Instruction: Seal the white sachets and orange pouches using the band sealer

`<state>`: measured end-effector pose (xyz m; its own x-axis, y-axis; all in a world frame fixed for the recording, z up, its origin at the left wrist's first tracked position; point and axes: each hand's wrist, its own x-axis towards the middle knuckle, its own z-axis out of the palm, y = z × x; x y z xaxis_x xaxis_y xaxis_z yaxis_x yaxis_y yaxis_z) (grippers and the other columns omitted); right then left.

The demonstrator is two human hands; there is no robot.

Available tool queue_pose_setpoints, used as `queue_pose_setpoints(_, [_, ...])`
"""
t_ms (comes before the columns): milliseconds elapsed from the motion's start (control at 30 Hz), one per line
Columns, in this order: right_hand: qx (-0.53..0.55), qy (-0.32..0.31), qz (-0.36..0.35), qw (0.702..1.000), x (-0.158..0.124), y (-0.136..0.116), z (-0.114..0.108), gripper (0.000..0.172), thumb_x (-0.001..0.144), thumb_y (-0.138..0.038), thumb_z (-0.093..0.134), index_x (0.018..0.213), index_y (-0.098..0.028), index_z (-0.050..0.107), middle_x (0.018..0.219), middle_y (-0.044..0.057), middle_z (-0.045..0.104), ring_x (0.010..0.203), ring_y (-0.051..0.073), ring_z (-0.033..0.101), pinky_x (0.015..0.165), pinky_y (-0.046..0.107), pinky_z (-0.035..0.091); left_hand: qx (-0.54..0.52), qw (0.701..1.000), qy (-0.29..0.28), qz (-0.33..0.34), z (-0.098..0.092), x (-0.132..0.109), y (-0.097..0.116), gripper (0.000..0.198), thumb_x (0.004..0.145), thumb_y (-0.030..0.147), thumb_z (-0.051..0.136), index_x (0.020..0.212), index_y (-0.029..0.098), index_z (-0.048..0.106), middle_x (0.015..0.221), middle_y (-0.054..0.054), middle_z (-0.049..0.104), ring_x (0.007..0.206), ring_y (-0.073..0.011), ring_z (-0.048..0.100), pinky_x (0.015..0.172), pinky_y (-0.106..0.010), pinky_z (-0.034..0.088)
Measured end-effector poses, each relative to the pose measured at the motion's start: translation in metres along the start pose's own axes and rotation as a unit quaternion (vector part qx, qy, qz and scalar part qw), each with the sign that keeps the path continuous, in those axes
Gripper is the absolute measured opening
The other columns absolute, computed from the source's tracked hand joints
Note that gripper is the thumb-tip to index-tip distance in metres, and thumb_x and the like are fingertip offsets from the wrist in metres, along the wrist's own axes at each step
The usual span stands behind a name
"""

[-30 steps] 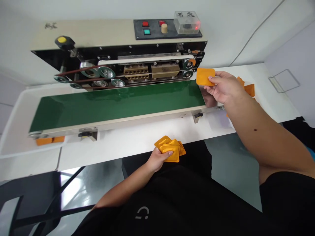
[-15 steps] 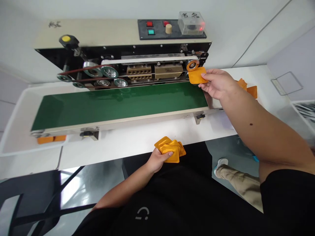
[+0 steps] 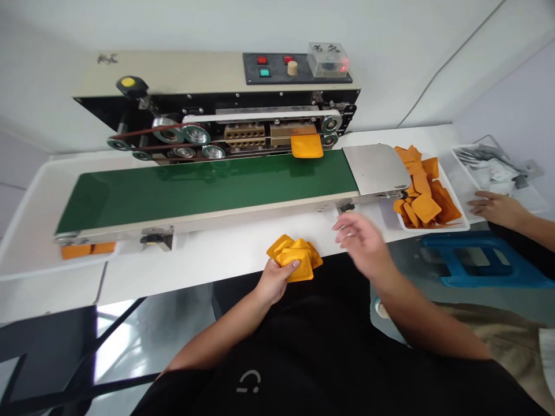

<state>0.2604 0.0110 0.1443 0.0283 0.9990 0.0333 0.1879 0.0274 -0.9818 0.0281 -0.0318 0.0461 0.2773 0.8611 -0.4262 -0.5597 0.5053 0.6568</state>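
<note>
Head view: left grip [image 3: 277,281] closed on a stack of orange pouches [image 3: 299,260] at the counter [image 3: 208,266] edge; right grip [image 3: 359,242] open, empty. One pouch [image 3: 306,146] on the sealer's green belt [image 3: 195,190]; more heaped in a white tray [image 3: 433,228].

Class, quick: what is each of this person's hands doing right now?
Left hand: closed, holding a stack of flat orange packets.
Right hand: open, holding nothing.

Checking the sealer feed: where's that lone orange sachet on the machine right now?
In the head view, the lone orange sachet sits at the far edge of the green conveyor belt, right of centre, beyond the person's right hand.
</note>
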Motion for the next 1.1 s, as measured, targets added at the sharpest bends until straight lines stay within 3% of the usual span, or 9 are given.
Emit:
queue_pose_setpoints(100, [-0.087, -0.058, 0.036, 0.994, -0.038, 0.028, 0.022, 0.058, 0.087, -0.035, 0.08, 0.142, -0.026, 0.064, 0.123, 0.01, 0.066, 0.085, 0.016, 0.062, 0.065, 0.029, 0.056, 0.0, 1.0, 0.015, 0.019, 0.01, 0.006, 0.002, 0.057, 0.076, 0.035, 0.098, 0.123, 0.015, 0.075, 0.129, -0.015, 0.079, 0.121, -0.0336, 0.075, 0.109, -0.048, 0.059])
queue_pose_setpoints(200, [-0.096, -0.056, 0.056, 0.992, -0.047, 0.048, 0.035, 0.067, 0.084, -0.038, 0.084, 0.146, -0.027, 0.062, 0.132, 0.011, 0.065, 0.095, 0.02, 0.066, 0.076, 0.034, 0.06, 0.004, 0.999, 0.021, 0.041, 0.02, 0.013, 0.001, 0.056, 0.075, 0.034, 0.099, 0.122, 0.015, 0.075, 0.124, -0.014, 0.08, 0.115, -0.0304, 0.077, 0.105, -0.044, 0.062])
queue_pose_setpoints(333, [0.007, -0.032, 0.073, 0.997, -0.044, 0.064, 0.038, 0.052, 0.088, -0.042, 0.081, 0.135, -0.025, 0.066, 0.132, 0.009, 0.07, 0.115, 0.026, 0.07, 0.099, 0.04, 0.06, 0.013, 0.998, 0.004, 0.061, 0.029, 0.018, -0.002, 0.053, 0.075, 0.035, 0.098, 0.119, 0.015, 0.076, 0.123, -0.014, 0.081, 0.111, -0.0305, 0.079, 0.098, -0.043, 0.065])
queue_pose_setpoints(500, [0.064, -0.014, 0.106, 0.992, -0.047, 0.068, 0.037, 0.045, 0.091, -0.048, 0.079, 0.127, -0.024, 0.066, 0.117, 0.006, 0.07, 0.086, 0.018, 0.07, 0.082, 0.035, 0.063, 0.017, 0.996, -0.018, 0.091, 0.033, 0.02, -0.001, 0.052, 0.077, 0.039, 0.097, 0.12, 0.017, 0.077, 0.129, -0.015, 0.08, 0.124, -0.0344, 0.075, 0.105, -0.045, 0.063])
queue_pose_setpoints(700, [-0.046, 0.051, -0.007, 0.998, -0.053, 0.057, 0.042, 0.051, 0.089, -0.041, 0.081, 0.137, -0.031, 0.065, 0.14, 0.01, 0.05, 0.098, 0.019, 0.06, 0.07, 0.031, 0.059, 0.019, 0.995, -0.008, 0.097, 0.037, 0.018, 0.0, 0.05, 0.077, 0.037, 0.097, 0.118, 0.016, 0.077, 0.126, -0.013, 0.081, 0.119, -0.0323, 0.077, 0.106, -0.044, 0.062])
queue_pose_setpoints(800, [-0.077, 0.097, -0.045, 0.991, -0.055, 0.054, 0.045, 0.04, 0.087, -0.036, 0.082, 0.124, -0.028, 0.066, 0.132, 0.009, 0.049, 0.082, 0.015, 0.054, 0.067, 0.033, 0.055, 0.005, 0.995, 0.015, 0.1, 0.039, 0.017, -0.001, 0.05, 0.076, 0.038, 0.098, 0.116, 0.016, 0.078, 0.123, -0.012, 0.082, 0.118, -0.0317, 0.077, 0.106, -0.044, 0.062])
queue_pose_setpoints(933, [-0.137, 0.075, -0.045, 0.987, -0.056, 0.057, 0.048, 0.025, 0.084, -0.037, 0.085, 0.096, -0.024, 0.067, 0.114, 0.006, 0.053, 0.079, 0.016, 0.051, 0.078, 0.038, 0.054, -0.009, 0.992, 0.049, 0.115, 0.041, 0.016, -0.004, 0.05, 0.074, 0.04, 0.099, 0.111, 0.015, 0.078, 0.117, -0.011, 0.082, 0.114, -0.0298, 0.078, 0.104, -0.043, 0.062])
queue_pose_setpoints(1033, [-0.146, 0.063, -0.032, 0.987, -0.057, 0.058, 0.048, 0.023, 0.086, -0.037, 0.082, 0.081, -0.022, 0.066, 0.108, 0.007, 0.056, 0.087, 0.02, 0.055, 0.084, 0.04, 0.055, -0.003, 0.995, 0.043, 0.094, 0.039, 0.017, -0.006, 0.054, 0.072, 0.042, 0.1, 0.111, 0.015, 0.077, 0.112, -0.01, 0.082, 0.105, -0.0283, 0.08, 0.091, -0.039, 0.067])
queue_pose_setpoints(1100, [-0.123, 0.058, -0.023, 0.99, -0.057, 0.059, 0.046, 0.023, 0.09, -0.038, 0.079, 0.078, -0.022, 0.067, 0.104, 0.006, 0.059, 0.084, 0.02, 0.056, 0.079, 0.038, 0.053, -0.001, 0.997, 0.033, 0.07, 0.037, 0.017, -0.007, 0.06, 0.07, 0.047, 0.1, 0.114, 0.015, 0.075, 0.112, -0.01, 0.082, 0.099, -0.0282, 0.081, 0.079, -0.036, 0.069])
